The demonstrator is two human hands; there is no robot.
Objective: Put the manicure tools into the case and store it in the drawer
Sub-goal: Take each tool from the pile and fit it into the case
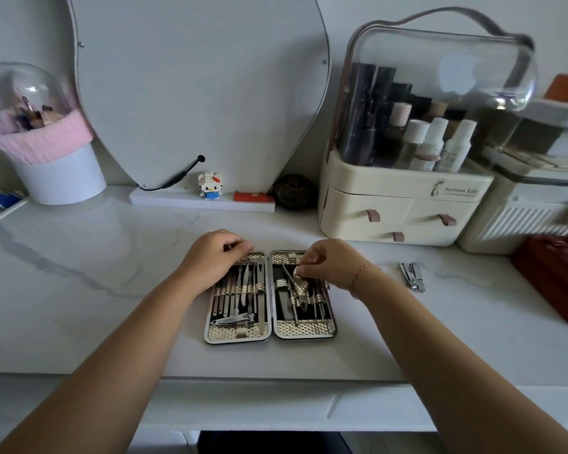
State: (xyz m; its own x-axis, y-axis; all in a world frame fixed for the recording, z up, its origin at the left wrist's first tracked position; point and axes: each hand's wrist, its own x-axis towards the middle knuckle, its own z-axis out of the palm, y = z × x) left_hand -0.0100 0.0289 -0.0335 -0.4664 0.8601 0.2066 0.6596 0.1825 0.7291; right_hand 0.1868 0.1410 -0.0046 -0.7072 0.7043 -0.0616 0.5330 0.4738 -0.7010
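The manicure case (304, 329) lies open flat on the white table, two gold-lined halves side by side. Its left half holds several slim metal tools and a small clipper under elastic bands. My left hand (215, 257) rests on the top edge of the left half, fingers curled. My right hand (333, 262) is over the right half, fingertips pinching the handle of a metal nipper (297, 283) that lies under the band there. A loose silver nail clipper (413, 276) lies on the table to the right of the case.
A cream cosmetics organiser (404, 204) with three small drawers and a clear lid stands at the back right. A mirror (197, 90), a small toy figure (210, 185), a brush pot (46, 152) and a dark red pouch (558, 276) surround the work area. The table's front edge (276, 378) is near me.
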